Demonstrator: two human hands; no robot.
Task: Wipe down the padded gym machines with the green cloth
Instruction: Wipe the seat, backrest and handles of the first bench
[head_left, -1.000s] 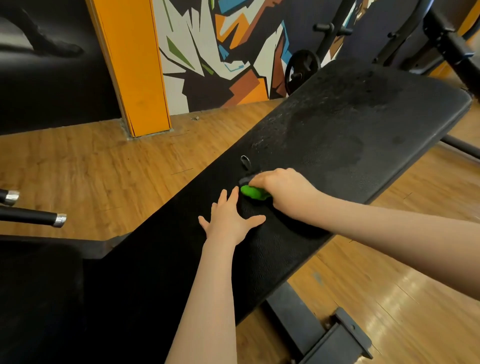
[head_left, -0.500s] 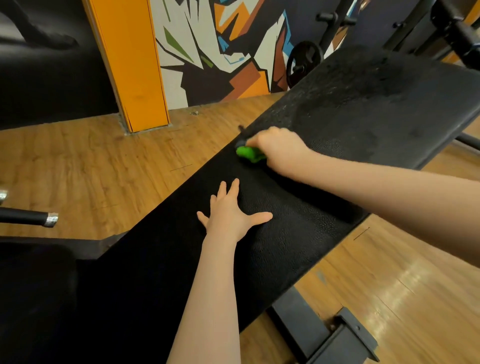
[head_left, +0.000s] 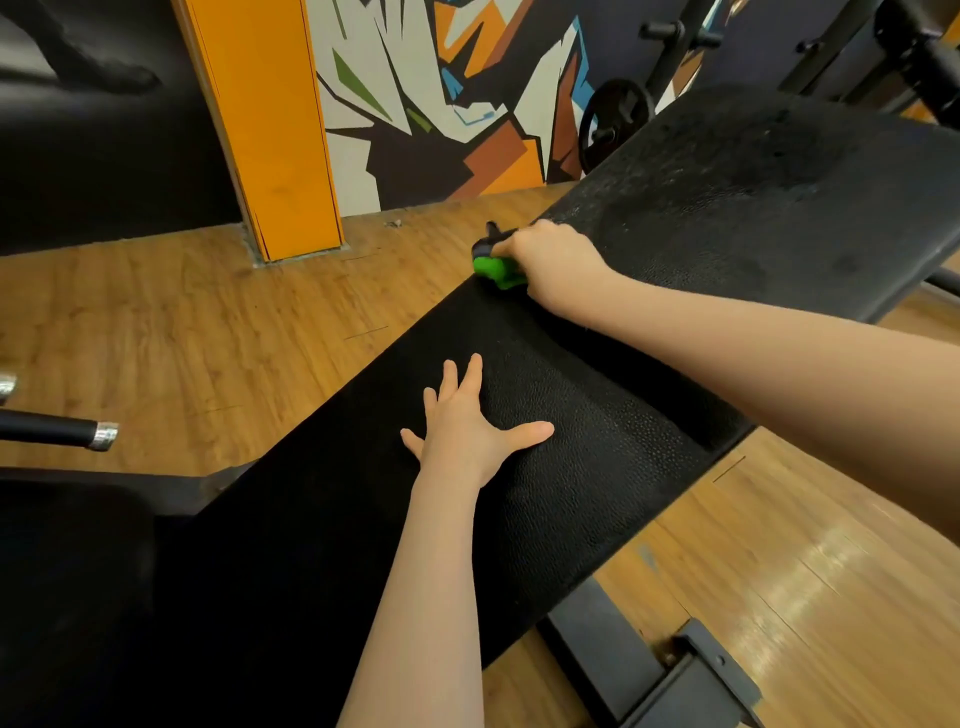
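The right hand (head_left: 558, 265) has its grip curled round the green cloth (head_left: 496, 270) at the black pad's (head_left: 597, 467) edge. The left hand (head_left: 467, 431) lies flat on the pad, fingers spread.

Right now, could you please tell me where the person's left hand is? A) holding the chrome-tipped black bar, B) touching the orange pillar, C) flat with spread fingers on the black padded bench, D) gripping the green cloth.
C: the left hand lies flat, fingers spread, on the black padded bench, while the right hand grips the green cloth.
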